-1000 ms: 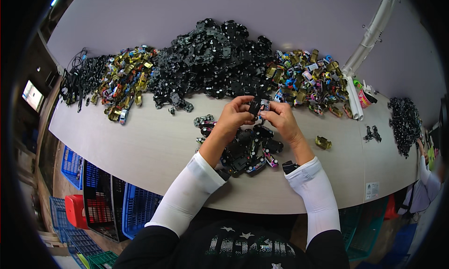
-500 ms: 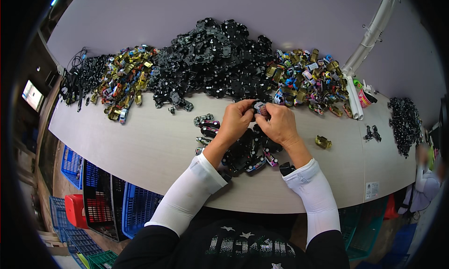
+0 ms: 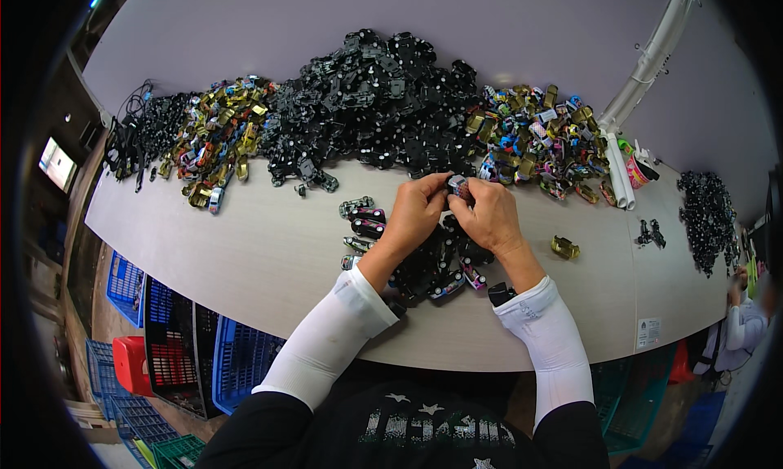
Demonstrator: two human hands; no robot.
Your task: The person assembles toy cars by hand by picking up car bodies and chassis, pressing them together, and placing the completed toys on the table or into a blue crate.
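A: What are the hands busy with?

B: It looks like the joining step. The left hand (image 3: 418,210) and right hand (image 3: 489,216) meet over the surface (image 3: 245,257), both pinching one small toy car (image 3: 457,186) between them, just in front of the big black heap of chassis parts (image 3: 367,102).

A: How are the fingers set?

B: Curled in and closed on the car from both sides, thumbs and fingertips (image 3: 444,181) pressed against it; no gap shows. It is held a little above the surface, not resting on it.

A: And around them?

B: A small cluster of finished cars (image 3: 432,265) lies under the wrists, coloured body shells (image 3: 538,139) are piled to the right, and a lone gold shell (image 3: 564,246) sits apart.

A: What does the next move call for?

B: I'd judge a firm, even squeeze so shell and base seat squarely, without skewing
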